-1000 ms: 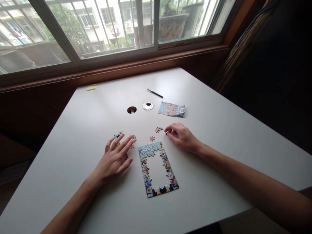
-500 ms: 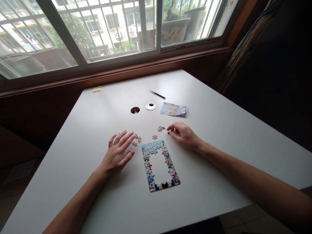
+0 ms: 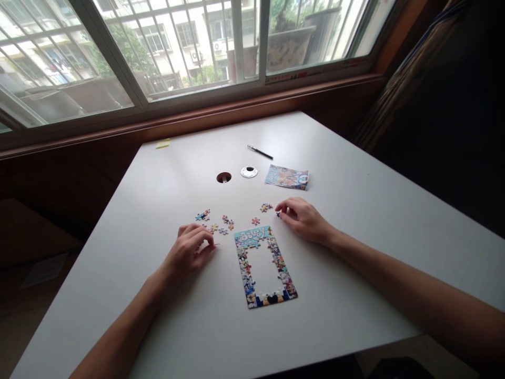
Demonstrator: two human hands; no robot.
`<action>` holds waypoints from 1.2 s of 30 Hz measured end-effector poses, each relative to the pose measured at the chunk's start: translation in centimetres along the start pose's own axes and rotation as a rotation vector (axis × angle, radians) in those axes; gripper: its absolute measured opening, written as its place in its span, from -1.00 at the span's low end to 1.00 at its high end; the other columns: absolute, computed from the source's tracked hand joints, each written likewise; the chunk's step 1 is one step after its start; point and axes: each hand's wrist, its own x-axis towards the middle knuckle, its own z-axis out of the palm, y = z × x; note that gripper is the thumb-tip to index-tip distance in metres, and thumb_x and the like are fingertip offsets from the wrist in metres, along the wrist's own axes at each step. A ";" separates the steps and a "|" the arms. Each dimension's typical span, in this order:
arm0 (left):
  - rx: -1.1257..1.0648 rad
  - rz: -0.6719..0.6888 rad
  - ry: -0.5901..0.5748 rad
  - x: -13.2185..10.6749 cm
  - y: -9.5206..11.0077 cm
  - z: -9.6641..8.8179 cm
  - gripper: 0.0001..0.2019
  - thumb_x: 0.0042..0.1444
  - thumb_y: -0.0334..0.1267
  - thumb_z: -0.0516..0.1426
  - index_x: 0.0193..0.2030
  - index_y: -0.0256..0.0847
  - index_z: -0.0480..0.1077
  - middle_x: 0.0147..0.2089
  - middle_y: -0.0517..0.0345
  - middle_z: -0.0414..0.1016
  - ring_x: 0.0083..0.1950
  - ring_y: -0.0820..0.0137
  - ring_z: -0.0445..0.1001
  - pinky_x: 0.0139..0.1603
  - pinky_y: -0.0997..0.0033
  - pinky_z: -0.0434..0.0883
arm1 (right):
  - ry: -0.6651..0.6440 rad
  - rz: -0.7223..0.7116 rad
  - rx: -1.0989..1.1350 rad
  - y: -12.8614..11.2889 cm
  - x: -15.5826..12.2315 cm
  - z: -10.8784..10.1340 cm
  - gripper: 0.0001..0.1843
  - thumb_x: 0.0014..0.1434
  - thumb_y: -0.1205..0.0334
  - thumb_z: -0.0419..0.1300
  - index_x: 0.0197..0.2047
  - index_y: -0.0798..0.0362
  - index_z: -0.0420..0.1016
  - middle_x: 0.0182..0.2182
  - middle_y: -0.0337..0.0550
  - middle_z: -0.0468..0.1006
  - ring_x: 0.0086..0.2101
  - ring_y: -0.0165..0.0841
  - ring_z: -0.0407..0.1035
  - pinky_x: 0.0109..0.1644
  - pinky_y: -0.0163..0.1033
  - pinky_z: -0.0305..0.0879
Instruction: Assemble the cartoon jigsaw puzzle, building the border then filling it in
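Note:
A partly assembled jigsaw puzzle (image 3: pixel 243 269) lies flat on the white table, its picture border joined around a bare middle. On its left, my left hand (image 3: pixel 191 246) is closed in a pinch, with the thin edge of a puzzle piece showing at the fingertips. Past the puzzle's upper right corner, my right hand (image 3: pixel 302 218) has its fingers curled on a small dark blue puzzle piece (image 3: pixel 278 214). Loose puzzle pieces (image 3: pixel 223 231) lie between the left hand and the puzzle. A single reddish piece (image 3: pixel 255 221) sits just above it, and a small cluster (image 3: pixel 265 207) lies nearer the right hand.
A creased picture sheet (image 3: pixel 288 177) lies beyond the right hand. Farther back are a black pen (image 3: pixel 260 152), a round metal cover (image 3: pixel 249 172) and an open cable hole (image 3: pixel 224 178) in the table (image 3: pixel 355 210). A barred window stands behind the far edge.
My left hand's spread fingers have drawn together into a pinch, uncovering loose pieces behind it. My right hand stays at its blue piece. The whole view has shifted slightly.

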 end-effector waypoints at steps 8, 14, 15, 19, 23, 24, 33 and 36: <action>-0.285 -0.043 0.187 -0.2 0.4 0.2 -0.93 0.23 -0.30 0.24 -0.17 -0.16 0.55 -0.26 0.08 0.61 -0.25 0.37 0.58 -0.24 0.36 0.52 | -0.004 0.000 0.000 0.0 0.0 0.0 -0.84 0.21 0.34 0.15 -0.19 0.03 0.55 -0.36 -0.12 0.51 -0.34 -0.29 0.32 -0.21 -0.16 0.27; -0.322 -0.076 0.181 0.0 0.5 0.2 -0.90 0.23 -0.31 0.23 -0.13 -0.17 0.54 -0.20 0.03 0.59 -0.20 0.35 0.56 -0.20 0.33 0.54 | -0.005 0.014 -0.002 -0.1 0.0 -0.1 -0.83 0.21 0.32 0.14 -0.18 0.03 0.55 -0.36 -0.11 0.51 -0.35 -0.28 0.33 -0.21 -0.14 0.28; -0.304 -0.068 0.173 0.0 0.4 0.3 -0.91 0.24 -0.30 0.23 -0.13 -0.17 0.54 -0.20 0.03 0.59 -0.18 0.34 0.55 -0.17 0.30 0.54 | -0.005 0.013 -0.003 0.0 0.0 -0.1 -0.83 0.21 0.32 0.14 -0.18 0.03 0.55 -0.36 -0.11 0.51 -0.35 -0.28 0.33 -0.21 -0.14 0.28; -0.063 -0.022 0.062 0.0 0.1 0.6 -0.87 0.26 -0.27 0.20 -0.11 -0.07 0.57 -0.09 0.04 0.59 0.02 0.23 0.47 0.06 0.11 0.42 | -0.010 0.012 -0.004 0.1 0.0 0.0 -0.83 0.21 0.32 0.14 -0.18 0.03 0.55 -0.36 -0.11 0.50 -0.35 -0.28 0.33 -0.20 -0.14 0.29; 0.049 -0.051 0.068 -0.1 -0.5 -1.0 -0.83 0.27 -0.29 0.18 -0.06 -0.04 0.58 -0.06 0.06 0.56 0.04 0.24 0.43 0.09 0.12 0.35 | -0.014 0.014 -0.005 0.1 0.0 0.0 -0.83 0.21 0.32 0.14 -0.17 0.03 0.55 -0.35 -0.11 0.51 -0.35 -0.29 0.32 -0.19 -0.14 0.29; 0.034 -0.064 0.091 -0.1 -0.6 -1.8 -0.84 0.26 -0.30 0.19 -0.10 -0.06 0.59 -0.09 0.06 0.56 0.00 0.26 0.44 0.07 0.15 0.36 | -0.014 0.015 -0.005 0.1 0.0 0.0 -0.83 0.22 0.32 0.14 -0.17 0.03 0.55 -0.35 -0.11 0.51 -0.35 -0.28 0.32 -0.19 -0.14 0.29; -0.046 -0.037 -0.387 -0.6 -1.3 -4.9 -0.92 0.18 -0.23 0.22 -0.27 -0.03 0.58 -0.08 0.10 0.54 0.04 0.22 0.41 0.06 0.20 0.40 | -0.006 0.015 0.012 0.2 0.0 0.1 -0.82 0.22 0.31 0.14 -0.16 0.01 0.56 -0.34 -0.11 0.52 -0.34 -0.27 0.33 -0.20 -0.15 0.29; -0.049 -0.043 -0.396 -0.7 -1.4 -4.3 -0.94 0.20 -0.27 0.20 -0.29 -0.09 0.52 -0.03 0.10 0.53 0.08 0.24 0.40 0.10 0.21 0.39 | -0.002 0.008 0.009 0.1 0.0 0.0 -0.83 0.21 0.32 0.15 -0.17 0.02 0.55 -0.35 -0.11 0.51 -0.35 -0.28 0.32 -0.21 -0.15 0.28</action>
